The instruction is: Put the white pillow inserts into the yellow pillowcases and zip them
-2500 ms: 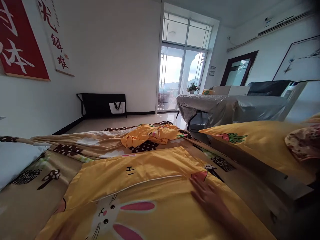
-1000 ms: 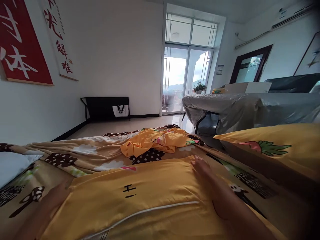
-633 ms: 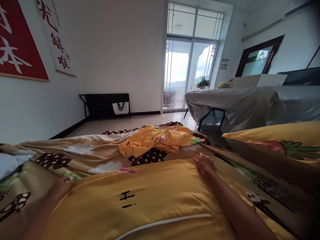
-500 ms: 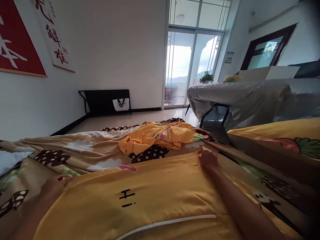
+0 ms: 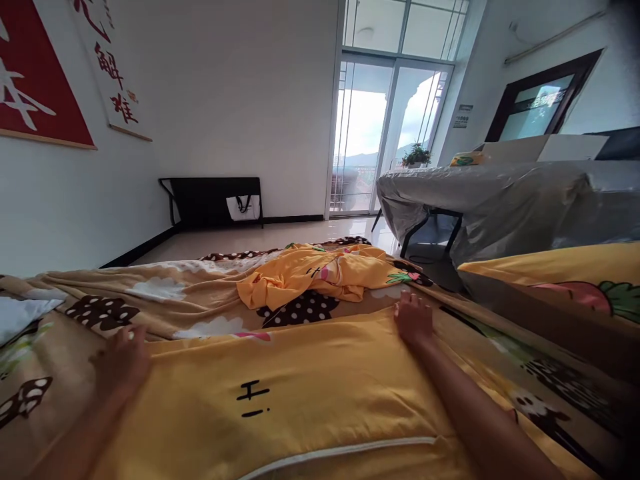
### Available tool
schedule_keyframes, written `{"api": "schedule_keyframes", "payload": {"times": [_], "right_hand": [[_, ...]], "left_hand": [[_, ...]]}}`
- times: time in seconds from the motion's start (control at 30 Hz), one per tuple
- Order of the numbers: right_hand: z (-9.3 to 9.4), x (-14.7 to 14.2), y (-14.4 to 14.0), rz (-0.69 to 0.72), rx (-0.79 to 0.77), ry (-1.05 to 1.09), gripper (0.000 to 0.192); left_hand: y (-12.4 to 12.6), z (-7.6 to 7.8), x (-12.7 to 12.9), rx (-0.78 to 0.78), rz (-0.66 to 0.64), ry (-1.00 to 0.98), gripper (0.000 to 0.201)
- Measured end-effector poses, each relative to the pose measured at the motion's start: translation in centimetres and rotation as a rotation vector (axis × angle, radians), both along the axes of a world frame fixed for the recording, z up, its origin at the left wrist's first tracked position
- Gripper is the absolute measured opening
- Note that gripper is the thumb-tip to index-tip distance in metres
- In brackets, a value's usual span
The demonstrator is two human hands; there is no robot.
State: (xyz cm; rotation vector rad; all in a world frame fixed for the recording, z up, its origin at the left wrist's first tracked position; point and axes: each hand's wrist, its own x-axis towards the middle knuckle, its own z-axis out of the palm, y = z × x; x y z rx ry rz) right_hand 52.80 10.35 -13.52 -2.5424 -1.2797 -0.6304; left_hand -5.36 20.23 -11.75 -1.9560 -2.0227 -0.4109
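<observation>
Over the whole lower part of the view, a tan blanket (image 5: 193, 297) with brown-and-white spotted patches and white cloud shapes, gently rucked toward the far left. Beyond it on the right, a table (image 5: 520, 200) under a grey plastic sheet, well apart from the hands. On the blanket, close in front and between the forearms, a yellow cloth (image 5: 320, 373), far edge running roughly straight from one hand to the other, near part cut off by the bottom of the view. To the right, beyond a dark gap, a yellow pillow (image 5: 565, 272) with a pink and green print. Just past the far edge of the cloth, a crumpled yellow bundle (image 5: 280, 280), lying loose on the blanket.

At the far right corner of the cloth, the right hand (image 5: 416, 319), fingers curled in tight, seemingly pinching the edge. At the far left corner, the left hand (image 5: 123, 360), fingers bent, blurred; cannot tell whether gripping or only resting there. Across the nearer part of the cloth, a curved white trim (image 5: 370, 444); above it, small black lettering (image 5: 253, 391).

As to progress, judging by the lie of the fabric: far panel already opened out and fairly smooth, creases near the trim left, bundle not spread at all.
</observation>
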Motion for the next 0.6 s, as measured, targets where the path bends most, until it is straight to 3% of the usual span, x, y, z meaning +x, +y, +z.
{"api": "schedule_keyframes", "payload": {"times": [0.1, 0.17, 0.27, 0.3, 0.33, 0.4, 0.47, 0.6], "right_hand": [[1.8, -5.0, 0.2, 0.209, 0.018, 0.125, 0.044], [2.2, -10.4, 0.1, 0.436, -0.076, 0.164, 0.044], [1.0, -18.6, -0.8, 0.751, -0.176, 0.203, 0.041], [0.3, -20.6, -1.2, 0.918, -0.195, 0.271, 0.043], [-0.2, -21.9, -1.6, 0.987, -0.197, 0.329, 0.046], [-1.0, -22.6, -2.1, 1.051, -0.201, 0.399, 0.049], [-1.1, -21.0, -2.2, 0.982, -0.215, 0.392, 0.049], [-0.7, -14.2, -2.4, 0.821, -0.252, 0.354, 0.052]], "left_hand": [[-1.6, 0.4, 5.4, 0.017, -0.349, 0.029, 0.049], [-3.4, 0.0, 10.6, -0.144, -0.593, -0.035, 0.048], [-6.7, -1.5, 17.6, -0.369, -0.783, -0.112, 0.054], [-7.6, -2.0, 19.2, -0.408, -0.808, -0.127, 0.053], [-8.3, -2.4, 20.2, -0.428, -0.815, -0.131, 0.052], [-8.7, -2.7, 20.7, -0.43, -0.788, -0.126, 0.051], [-8.1, -2.7, 19.5, -0.41, -0.752, -0.095, 0.051], [-6.0, -3.1, 13.4, -0.342, -0.666, -0.016, 0.051]]}}
